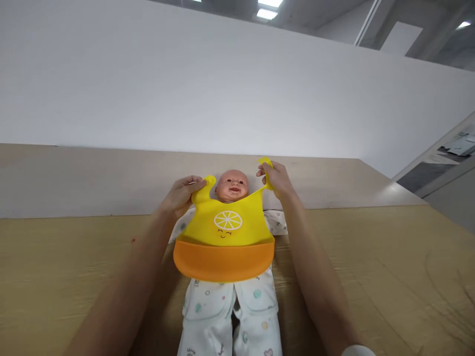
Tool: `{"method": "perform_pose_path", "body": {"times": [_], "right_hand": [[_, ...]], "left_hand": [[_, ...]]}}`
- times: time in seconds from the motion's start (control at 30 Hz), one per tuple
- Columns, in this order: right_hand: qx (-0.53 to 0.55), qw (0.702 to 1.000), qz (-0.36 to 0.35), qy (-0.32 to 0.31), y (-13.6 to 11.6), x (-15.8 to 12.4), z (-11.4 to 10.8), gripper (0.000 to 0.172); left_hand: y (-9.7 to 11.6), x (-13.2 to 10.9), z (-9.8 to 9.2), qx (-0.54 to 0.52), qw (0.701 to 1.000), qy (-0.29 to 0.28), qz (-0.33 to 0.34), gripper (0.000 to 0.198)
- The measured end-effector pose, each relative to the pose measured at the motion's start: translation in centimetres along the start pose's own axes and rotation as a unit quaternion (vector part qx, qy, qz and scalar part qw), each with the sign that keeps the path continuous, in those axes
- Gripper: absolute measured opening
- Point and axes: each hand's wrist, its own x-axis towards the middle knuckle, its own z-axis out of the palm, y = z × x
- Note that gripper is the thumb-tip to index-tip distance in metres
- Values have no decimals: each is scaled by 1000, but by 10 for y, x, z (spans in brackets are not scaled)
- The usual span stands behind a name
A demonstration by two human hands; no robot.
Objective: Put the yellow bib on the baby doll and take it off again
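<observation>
A yellow baby bib (237,212) with a lemon-slice print and a smiling face is spread over the chest of a baby doll (232,185). The bib's lower edge forms an orange catch pocket (224,262). My left hand (181,195) pinches the bib's left neck strap beside the doll's head. On the other side my right hand (277,180) grips the right strap, pulled up and outward. The doll lies on its back in white printed clothes (256,301), its head between the two straps. Most of its upper body is hidden under the bib.
The doll rests on a tabletop of pale wood (92,257), with a lighter strip (74,183) along the back. Behind it rises a white partition (222,89). A small red mark (133,240) shows at left. Something white is on my right wrist (358,350).
</observation>
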Motion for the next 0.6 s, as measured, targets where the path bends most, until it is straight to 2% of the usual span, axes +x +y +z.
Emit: {"method": "perform_pose_path", "body": {"times": [0.13,0.23,0.37,0.47,0.6], "right_hand": [[-63,996,-65,28,-19,-13,-19,16],[-104,992,-60,46,-4,-7,-22,13],[-116,993,17,24,39,12,-8,12],[-98,994,26,32,66,22,4,10],[-76,996,32,30,82,25,14,11]], "left_hand": [[21,-24,12,-20,999,-37,35,33],[17,-26,14,-39,998,-40,34,35],[-8,-5,3,-48,998,41,15,37],[-20,10,-5,-32,994,99,8,35],[-24,13,-3,-11,991,134,19,33]]}}
